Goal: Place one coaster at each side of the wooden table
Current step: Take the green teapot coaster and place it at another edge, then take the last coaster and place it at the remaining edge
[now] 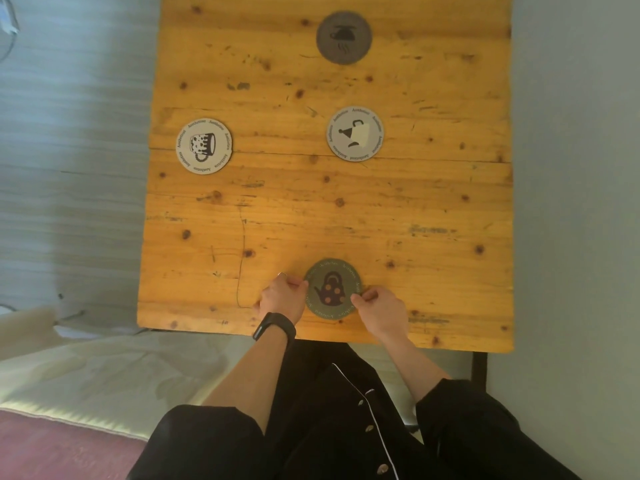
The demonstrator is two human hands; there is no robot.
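A green coaster with a teapot picture [331,288] lies flat near the front edge of the wooden table [433,209]. My left hand [282,296] pinches its left rim and my right hand [379,306] pinches its right rim. A pale coaster with a mug picture [204,146] lies near the table's left edge. Another pale coaster with a tipped cup [355,133] sits right of the middle. A dark grey coaster [344,37] rests near the far edge.
The table's dark metal leg [479,367] shows at the front right corner. A grey floor [69,150] surrounds the table. A pale sheet [104,368] and a reddish rug [62,448] lie at the lower left.
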